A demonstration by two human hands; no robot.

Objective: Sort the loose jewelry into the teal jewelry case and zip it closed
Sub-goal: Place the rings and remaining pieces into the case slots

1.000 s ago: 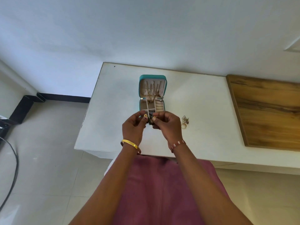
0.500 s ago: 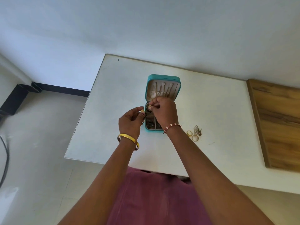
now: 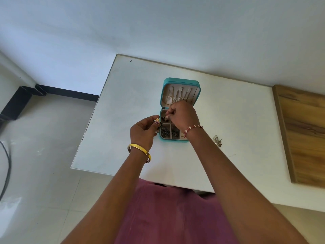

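Note:
The teal jewelry case (image 3: pixel 181 81) lies open on the white table (image 3: pixel 123 103), its lid tilted back with thin chains hanging inside. Dark jewelry fills the front compartments (image 3: pixel 165 132). My right hand (image 3: pixel 182 115) hovers over the case's upper tray, fingers curled, pinching a small dark piece. My left hand (image 3: pixel 143 131) is just left of the case and pinches a small gold and dark piece (image 3: pixel 157 120) at its fingertips. A little pile of loose jewelry (image 3: pixel 217 140) lies on the table to the right of the case.
A wooden board (image 3: pixel 302 134) lies on the table's right end. The table's left and near edges drop to a tiled floor, where a black cable (image 3: pixel 7 166) runs at far left. A white wall stands behind the table.
My right hand has moved from beside my left hand forward over the case's tray. My left hand stays at the case's left side. The view has shifted closer to the table.

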